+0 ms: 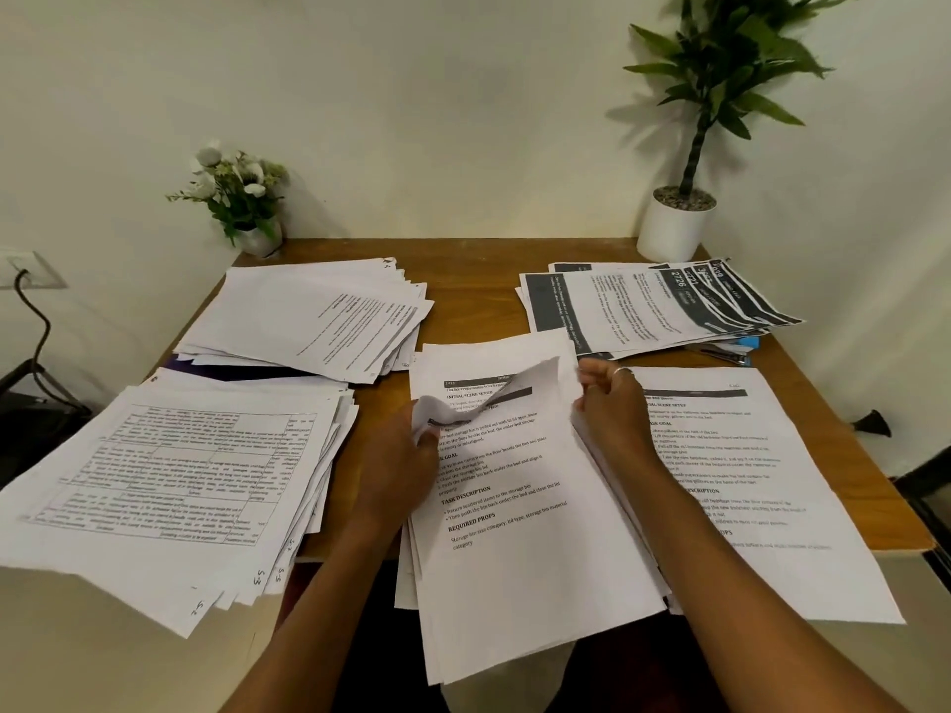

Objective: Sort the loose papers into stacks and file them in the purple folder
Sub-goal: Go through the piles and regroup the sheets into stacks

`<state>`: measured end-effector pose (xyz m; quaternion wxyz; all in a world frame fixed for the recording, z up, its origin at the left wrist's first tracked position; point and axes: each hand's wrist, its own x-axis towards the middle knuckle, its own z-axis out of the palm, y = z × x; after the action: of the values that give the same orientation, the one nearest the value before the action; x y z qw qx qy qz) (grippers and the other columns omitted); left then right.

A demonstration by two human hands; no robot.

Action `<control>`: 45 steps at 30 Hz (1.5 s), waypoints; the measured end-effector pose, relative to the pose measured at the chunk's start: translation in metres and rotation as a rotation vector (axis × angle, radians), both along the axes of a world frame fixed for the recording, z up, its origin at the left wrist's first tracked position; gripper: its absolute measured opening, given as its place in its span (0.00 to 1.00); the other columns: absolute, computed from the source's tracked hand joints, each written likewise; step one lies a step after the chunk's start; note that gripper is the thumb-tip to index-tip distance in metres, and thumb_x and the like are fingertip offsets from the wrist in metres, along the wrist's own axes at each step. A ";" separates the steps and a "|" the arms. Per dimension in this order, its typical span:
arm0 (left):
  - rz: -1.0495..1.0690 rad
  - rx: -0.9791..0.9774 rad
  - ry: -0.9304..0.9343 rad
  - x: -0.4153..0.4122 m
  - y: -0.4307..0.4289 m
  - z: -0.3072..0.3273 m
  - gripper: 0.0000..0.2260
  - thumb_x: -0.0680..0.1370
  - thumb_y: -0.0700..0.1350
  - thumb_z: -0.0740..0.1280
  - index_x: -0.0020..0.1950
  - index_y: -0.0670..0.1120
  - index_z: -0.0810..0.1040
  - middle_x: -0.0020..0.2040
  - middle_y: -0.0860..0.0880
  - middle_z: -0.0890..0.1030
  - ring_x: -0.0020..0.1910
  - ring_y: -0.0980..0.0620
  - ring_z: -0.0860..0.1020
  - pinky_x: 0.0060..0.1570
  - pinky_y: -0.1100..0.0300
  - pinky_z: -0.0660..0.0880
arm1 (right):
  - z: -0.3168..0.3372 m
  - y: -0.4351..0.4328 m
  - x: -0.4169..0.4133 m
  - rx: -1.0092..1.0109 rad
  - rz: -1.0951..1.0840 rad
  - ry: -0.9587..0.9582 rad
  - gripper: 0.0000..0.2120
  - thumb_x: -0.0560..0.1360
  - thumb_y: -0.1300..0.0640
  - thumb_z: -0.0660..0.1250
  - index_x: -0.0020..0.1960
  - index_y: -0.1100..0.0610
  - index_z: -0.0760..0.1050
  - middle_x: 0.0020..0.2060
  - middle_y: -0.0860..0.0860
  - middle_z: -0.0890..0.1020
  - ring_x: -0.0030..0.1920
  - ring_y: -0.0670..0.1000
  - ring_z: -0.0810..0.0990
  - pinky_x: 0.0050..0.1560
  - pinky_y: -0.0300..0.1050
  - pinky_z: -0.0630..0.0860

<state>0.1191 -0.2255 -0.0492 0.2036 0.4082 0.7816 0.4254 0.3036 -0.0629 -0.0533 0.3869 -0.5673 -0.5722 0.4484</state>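
A thick stack of printed sheets (520, 548) lies in front of me, overhanging the table's near edge. My left hand (396, 470) pinches the curled corner of the top sheet (514, 388) and lifts it off the stack. My right hand (612, 409), a ring on one finger, grips the stack's upper right edge. Other stacks lie around: table-printed sheets (170, 486) at the left, plain text sheets (319, 316) at the back left, dark-banded sheets (658, 306) at the back right, and a sheet pile (761, 486) at the right. The purple folder (231, 370) peeks out beneath the back-left stack.
A wooden table (473, 290) holds everything. A small flower pot (247, 203) stands at its back left corner and a tall plant in a white pot (674, 223) at its back right. A blue stapler (731, 349) lies beside the dark-banded sheets. A wall socket with a cable (31, 280) is at the left.
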 end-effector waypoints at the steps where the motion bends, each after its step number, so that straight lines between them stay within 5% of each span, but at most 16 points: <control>1: 0.002 -0.003 0.003 0.000 0.001 -0.001 0.05 0.84 0.43 0.63 0.55 0.51 0.77 0.45 0.56 0.78 0.43 0.54 0.79 0.30 0.71 0.68 | 0.000 0.005 0.001 0.056 0.001 -0.096 0.14 0.80 0.64 0.63 0.60 0.52 0.79 0.58 0.50 0.83 0.55 0.50 0.81 0.56 0.44 0.77; 5: -0.005 -0.008 -0.019 0.000 -0.001 0.000 0.06 0.84 0.43 0.63 0.55 0.52 0.77 0.50 0.55 0.80 0.46 0.55 0.80 0.34 0.71 0.69 | 0.003 0.016 -0.002 0.101 0.093 -0.236 0.18 0.76 0.59 0.73 0.66 0.56 0.79 0.58 0.51 0.83 0.55 0.49 0.81 0.54 0.40 0.73; 10: 0.015 -0.005 -0.024 0.001 -0.001 0.001 0.03 0.84 0.43 0.63 0.56 0.51 0.74 0.48 0.55 0.77 0.42 0.58 0.77 0.30 0.72 0.69 | 0.005 0.016 -0.005 0.177 0.053 -0.256 0.11 0.73 0.59 0.77 0.55 0.56 0.82 0.51 0.52 0.85 0.48 0.49 0.82 0.43 0.34 0.73; 17: 0.040 0.011 -0.023 0.002 0.001 -0.001 0.07 0.84 0.43 0.64 0.61 0.49 0.75 0.50 0.55 0.75 0.45 0.57 0.77 0.33 0.71 0.68 | 0.001 0.008 -0.005 0.366 0.037 -0.330 0.13 0.73 0.61 0.77 0.57 0.56 0.82 0.62 0.52 0.75 0.59 0.51 0.79 0.57 0.40 0.76; 23: 0.034 0.045 -0.085 -0.001 0.000 -0.006 0.06 0.83 0.44 0.65 0.57 0.54 0.72 0.48 0.57 0.77 0.49 0.55 0.79 0.41 0.64 0.77 | -0.009 0.012 -0.003 0.417 0.065 -0.547 0.09 0.74 0.55 0.76 0.48 0.60 0.83 0.58 0.53 0.76 0.60 0.54 0.70 0.52 0.43 0.71; 27: 0.023 0.102 -0.125 -0.003 -0.001 -0.009 0.18 0.83 0.47 0.66 0.71 0.54 0.68 0.60 0.54 0.77 0.55 0.54 0.80 0.43 0.66 0.79 | 0.011 0.019 0.000 0.337 0.008 -0.255 0.07 0.80 0.54 0.69 0.50 0.58 0.78 0.53 0.54 0.81 0.54 0.54 0.79 0.51 0.45 0.76; 31: 0.043 0.139 -0.124 -0.003 0.001 -0.011 0.21 0.82 0.47 0.66 0.73 0.57 0.64 0.64 0.54 0.75 0.57 0.53 0.79 0.54 0.52 0.82 | 0.049 0.017 0.006 0.387 -0.072 -0.066 0.10 0.84 0.53 0.61 0.59 0.57 0.76 0.52 0.50 0.82 0.47 0.44 0.80 0.40 0.31 0.74; 34: 0.030 0.166 -0.099 -0.005 0.001 -0.011 0.29 0.82 0.46 0.66 0.78 0.59 0.56 0.71 0.54 0.71 0.64 0.52 0.76 0.56 0.50 0.81 | 0.075 0.015 0.010 0.489 -0.124 0.004 0.10 0.85 0.53 0.60 0.61 0.55 0.76 0.47 0.46 0.80 0.45 0.39 0.79 0.39 0.31 0.74; 39: 0.022 0.139 -0.021 -0.004 0.001 -0.008 0.37 0.83 0.45 0.66 0.82 0.61 0.46 0.80 0.56 0.59 0.73 0.53 0.68 0.61 0.49 0.78 | 0.112 0.002 0.014 0.657 -0.220 0.154 0.12 0.84 0.48 0.61 0.59 0.56 0.74 0.48 0.45 0.80 0.46 0.35 0.81 0.40 0.30 0.77; 45: 0.026 0.126 0.016 -0.007 0.002 -0.012 0.37 0.82 0.47 0.66 0.80 0.66 0.44 0.79 0.55 0.61 0.73 0.48 0.71 0.58 0.48 0.80 | 0.144 -0.005 0.013 0.715 -0.227 0.232 0.10 0.82 0.50 0.67 0.47 0.55 0.70 0.40 0.38 0.77 0.40 0.29 0.79 0.37 0.27 0.74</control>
<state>0.1124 -0.2238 -0.0611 0.1654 0.4134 0.7603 0.4730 0.3170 -0.0681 0.0911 0.6693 -0.4019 -0.5785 0.2364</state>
